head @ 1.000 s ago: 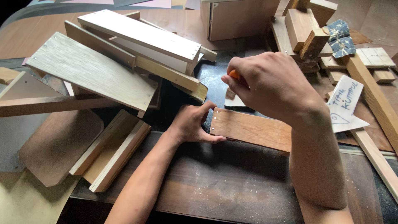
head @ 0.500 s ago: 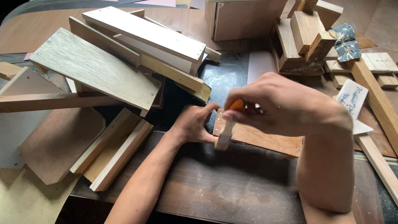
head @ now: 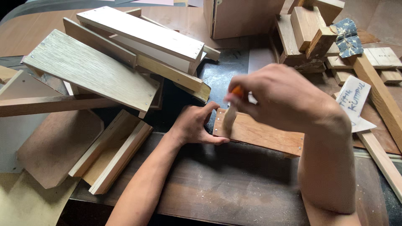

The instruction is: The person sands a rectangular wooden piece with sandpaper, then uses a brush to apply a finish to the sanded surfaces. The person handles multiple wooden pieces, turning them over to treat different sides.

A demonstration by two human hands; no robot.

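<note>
your left hand (head: 197, 125) presses flat on the left end of one reddish-brown wooden board (head: 261, 136) that lies across the dark desk (head: 234, 192), fingers curled over its near edge and thumb up at its far corner. its grip is a pinning one, clamped on the board's end. your right hand (head: 278, 96) hovers just above the same end, clenched around one tool with an orange handle (head: 237, 91); the pale lower part of the tool (head: 229, 119) is blurred, so you cannot tell what kind it is, only that it points down at the board's left end. small metal dots, nails or screws, show at the board's corners: two at the left end, two at the right.

left of your hands, one open wooden frame (head: 113, 155) lies flat on the desk, its long sides parallel. beyond it is a loose pile of boards: one grey grained panel (head: 90, 71) tilted on top, and behind it one long pale box-like piece (head: 140, 31) leaning across at least two more slats. one wooden box (head: 240, 16) stands at the far edge. right of it sits a heap of short offcuts (head: 307, 33), too jumbled to count, with one scrap of dark blotched paper (head: 347, 37) on it. one white slip of paper with handwriting (head: 354, 102) lies just right of your right wrist, beside one long pale batten (head: 379, 94) running diagonally.
</note>
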